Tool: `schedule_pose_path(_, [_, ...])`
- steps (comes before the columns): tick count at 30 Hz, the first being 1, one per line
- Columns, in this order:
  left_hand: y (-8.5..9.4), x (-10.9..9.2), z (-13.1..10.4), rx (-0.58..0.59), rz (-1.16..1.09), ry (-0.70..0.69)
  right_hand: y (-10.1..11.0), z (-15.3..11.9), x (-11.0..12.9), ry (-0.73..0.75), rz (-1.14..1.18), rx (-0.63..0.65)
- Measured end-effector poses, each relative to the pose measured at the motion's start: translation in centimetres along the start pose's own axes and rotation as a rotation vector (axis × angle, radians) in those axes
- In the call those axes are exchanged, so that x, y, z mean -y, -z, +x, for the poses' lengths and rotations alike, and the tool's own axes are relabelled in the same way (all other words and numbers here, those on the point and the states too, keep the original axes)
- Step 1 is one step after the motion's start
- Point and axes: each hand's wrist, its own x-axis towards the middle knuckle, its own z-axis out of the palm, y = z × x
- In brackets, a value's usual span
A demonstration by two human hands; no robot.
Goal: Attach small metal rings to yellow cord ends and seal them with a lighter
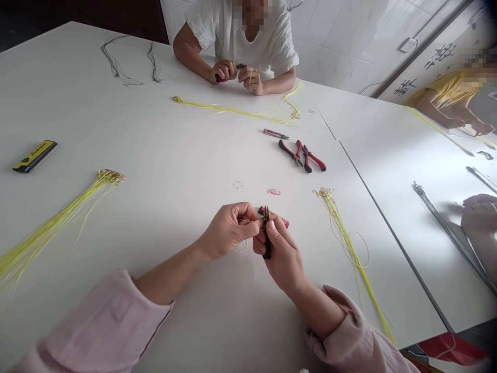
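Note:
Near the front middle of the table my two hands meet. My right hand (282, 254) is wrapped round small black thread snips (267, 243), whose pointed blades aim away from me. Pinched in my left hand (235, 228) is a thin yellow cord (243, 247), which loops down below the fingers. The cord's end runs to the blades; whether they touch it I cannot tell. Just behind the snips lies a red and black object (280, 217), partly hidden by my right hand.
Bundles of yellow cords lie left (73, 210) and right (347, 246). Ahead are red-and-black pliers (306, 155) and pink snips (275, 133). A yellow-black box (35, 156) sits far left. Across the table a person in white (252, 46) holds a tool; others work at right.

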Motion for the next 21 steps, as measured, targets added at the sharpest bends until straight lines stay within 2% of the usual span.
schedule_pose_path(4, [0.4,-0.2,0.1,-0.093,0.129,-0.015,0.4,0.0,1.0,-0.029,-0.030,-0.015])
schedule_pose_path(12, [0.2,-0.3,-0.2,-0.080,0.258,0.024,1.9,0.5,1.5,0.064,-0.260,-0.095])
schedule_pose_path(21, [0.0,-0.1,-0.3,-0.081,0.351,0.027,1.8,0.6,1.6,0.134,-0.490,-0.125])
